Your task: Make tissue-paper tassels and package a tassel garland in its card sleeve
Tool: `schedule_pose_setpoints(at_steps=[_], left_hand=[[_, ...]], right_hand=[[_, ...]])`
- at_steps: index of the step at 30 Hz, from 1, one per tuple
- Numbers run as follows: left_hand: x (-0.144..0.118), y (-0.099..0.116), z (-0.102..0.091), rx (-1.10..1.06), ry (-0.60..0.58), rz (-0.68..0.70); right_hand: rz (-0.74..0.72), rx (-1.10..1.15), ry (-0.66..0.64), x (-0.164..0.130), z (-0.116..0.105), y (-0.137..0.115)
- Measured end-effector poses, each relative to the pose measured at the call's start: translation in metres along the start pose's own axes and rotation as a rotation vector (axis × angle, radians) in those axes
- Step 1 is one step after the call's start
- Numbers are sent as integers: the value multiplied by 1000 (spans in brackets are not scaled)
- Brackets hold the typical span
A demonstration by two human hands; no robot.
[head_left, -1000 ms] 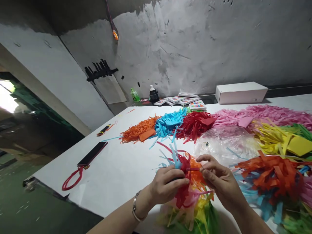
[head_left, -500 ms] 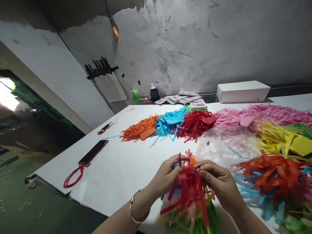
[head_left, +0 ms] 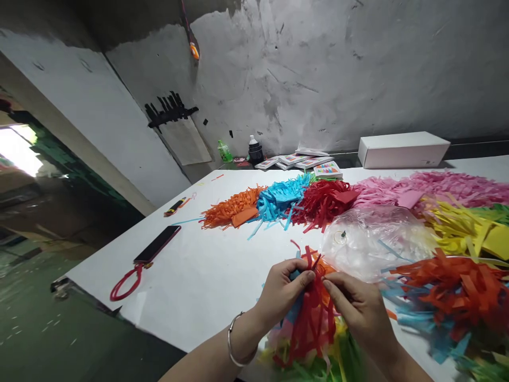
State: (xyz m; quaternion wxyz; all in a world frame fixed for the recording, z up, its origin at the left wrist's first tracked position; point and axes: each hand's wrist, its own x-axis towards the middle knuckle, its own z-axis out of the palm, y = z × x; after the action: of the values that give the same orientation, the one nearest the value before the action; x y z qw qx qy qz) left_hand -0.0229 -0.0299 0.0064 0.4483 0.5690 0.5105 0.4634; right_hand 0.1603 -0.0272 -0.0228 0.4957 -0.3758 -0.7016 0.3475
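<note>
Red tassel point(head_left: 314, 326) sits at 5 o'clock in my view, its strips falling toward 6 o'clock over green strips point(head_left: 350, 353). My left hand point(head_left: 279, 293) pinches its gathered top between thumb and forefinger; my right hand point(head_left: 357, 303) is narrow just beside, at 3 o'clock, and I cannot tell what lies between those fingertips. I judge the tassel light, limp, barely slippery, and easy to tear. Its gathered top looks the best hold; loose strips could rip. A clear bag point(head_left: 374, 244) lies at 1 o'clock from it.
</note>
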Motion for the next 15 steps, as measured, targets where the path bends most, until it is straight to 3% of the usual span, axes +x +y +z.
schedule_pose_setpoints(at_steps=[15], left_hand=[[-1, -17, 3, 332, 113, 331]], right_hand=[[-59, -195, 18, 1, -1, -8]])
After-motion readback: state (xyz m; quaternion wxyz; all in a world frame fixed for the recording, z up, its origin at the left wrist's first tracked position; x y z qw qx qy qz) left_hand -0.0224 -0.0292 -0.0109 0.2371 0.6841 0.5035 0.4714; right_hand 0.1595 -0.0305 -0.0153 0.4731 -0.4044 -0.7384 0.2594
